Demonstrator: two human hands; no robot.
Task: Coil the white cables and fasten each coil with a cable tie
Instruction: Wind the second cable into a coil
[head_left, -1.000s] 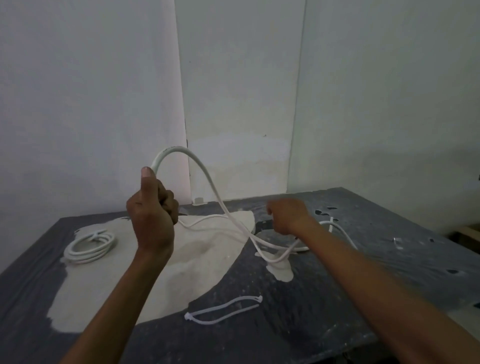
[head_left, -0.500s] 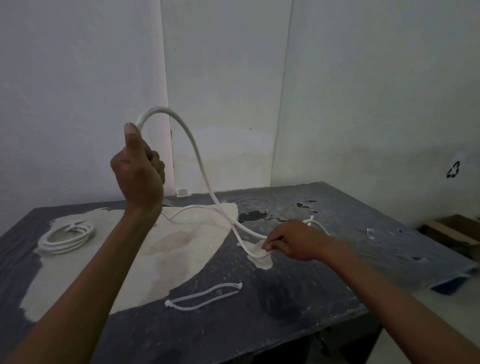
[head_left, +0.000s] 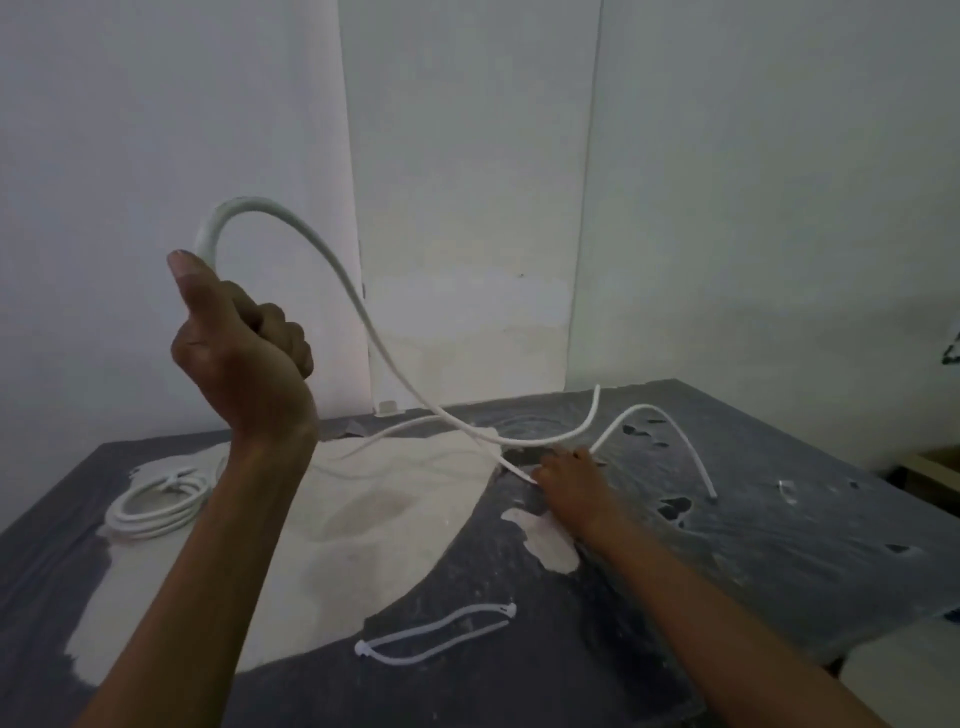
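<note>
My left hand (head_left: 244, 358) is raised above the table and grips one end of a loose white cable (head_left: 363, 322), thumb up. From my fist the cable arches up, then runs down to the table. My right hand (head_left: 569, 480) is low over the table and holds the cable where it meets the surface. Beyond that hand the cable loops up and its free end (head_left: 712, 496) touches the table at the right. A finished white coil (head_left: 156, 504) lies at the left. Two white cable ties (head_left: 436, 634) lie near the front edge.
The table (head_left: 779, 571) is dark grey with a large pale worn patch (head_left: 337, 519) in the middle and small holes at the right. White walls stand behind. A cardboard box (head_left: 935, 467) shows past the right edge.
My right hand has slid farther along the cable toward the back right. The free end of the cable has swung up into a loop. My left hand stays raised.
</note>
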